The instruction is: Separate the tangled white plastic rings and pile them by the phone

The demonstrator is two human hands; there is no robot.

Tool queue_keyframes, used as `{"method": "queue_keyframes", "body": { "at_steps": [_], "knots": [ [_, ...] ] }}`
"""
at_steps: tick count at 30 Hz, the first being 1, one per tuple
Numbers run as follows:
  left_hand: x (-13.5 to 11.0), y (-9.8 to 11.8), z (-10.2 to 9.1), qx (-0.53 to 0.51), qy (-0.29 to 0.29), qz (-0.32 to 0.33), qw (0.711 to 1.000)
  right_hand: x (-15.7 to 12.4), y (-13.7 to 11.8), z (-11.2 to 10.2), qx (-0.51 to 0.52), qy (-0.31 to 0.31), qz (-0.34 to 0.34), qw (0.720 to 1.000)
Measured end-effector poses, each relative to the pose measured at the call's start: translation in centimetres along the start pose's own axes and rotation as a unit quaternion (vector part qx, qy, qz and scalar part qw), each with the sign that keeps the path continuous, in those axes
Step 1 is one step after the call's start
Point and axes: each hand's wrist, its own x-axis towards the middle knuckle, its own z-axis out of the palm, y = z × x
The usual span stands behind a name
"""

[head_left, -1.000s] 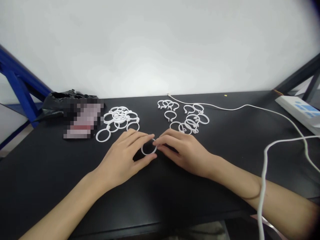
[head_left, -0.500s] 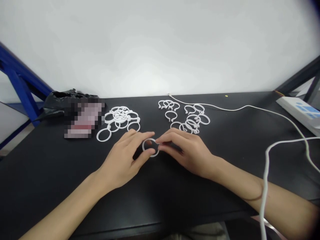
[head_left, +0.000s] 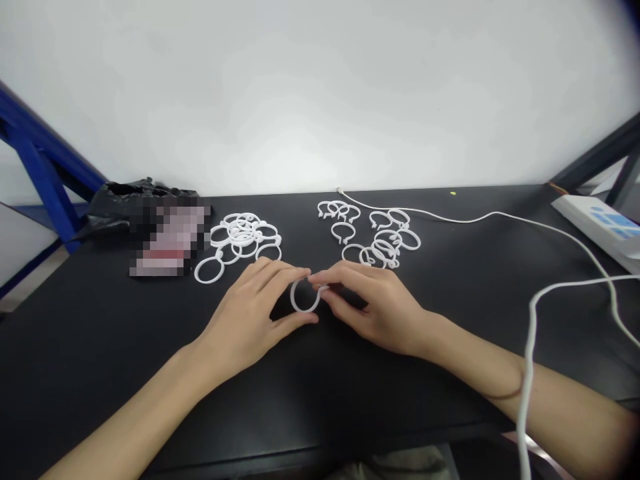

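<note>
A white plastic snap ring [head_left: 294, 303] stands between my hands above the black table. My right hand [head_left: 373, 300] pinches its right side, where the clasp end is partly hidden by the fingers. My left hand [head_left: 255, 310] curves round the ring from the left, its index fingertip at the top and its thumb just under the bottom edge. Beyond my left hand lies a heap of closed white rings [head_left: 245, 248]. Past my right hand are several white rings with gaps [head_left: 343, 233], spread loosely, some overlapping.
A blurred pinkish packet [head_left: 173, 233] and a black plastic bag [head_left: 117, 203] lie at the back left. A white cable [head_left: 435, 215] crosses the table at the back right, and another cable section [head_left: 531, 347] hangs before my right forearm. A white box [head_left: 600, 223] sits at the right edge.
The ring has shifted slightly right and turned between my fingers. My left thumb has slid off its face to below its lower edge. My right hand keeps its pinch.
</note>
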Motion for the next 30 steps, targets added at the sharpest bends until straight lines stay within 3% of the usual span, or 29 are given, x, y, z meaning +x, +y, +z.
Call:
{"method": "queue_keyframes", "body": {
  "at_steps": [11,20,23,27,30],
  "knots": [
    [0.0,-0.2,-0.4,-0.023,0.001,0.03,0.999,0.2,-0.4,0.2,0.02,-0.007,-0.011,1.0],
    [0.2,0.1,-0.5,0.011,0.007,0.012,1.0,0.1,0.3,0.7,-0.022,0.006,-0.014,1.0],
    [0.3,-0.7,-1.1,0.063,0.034,-0.051,0.996,0.6,1.1,0.4,-0.129,0.024,0.017,0.991],
    [0.1,-2.8,-2.3,0.138,0.059,-0.183,0.972,1.1,2.5,-0.5,-0.3,0.038,0.085,0.949],
    [-0.4,-4.1,-2.8,0.175,0.036,-0.198,0.964,1.1,3.3,-1.0,-0.345,0.021,0.1,0.933]
  ]
}}
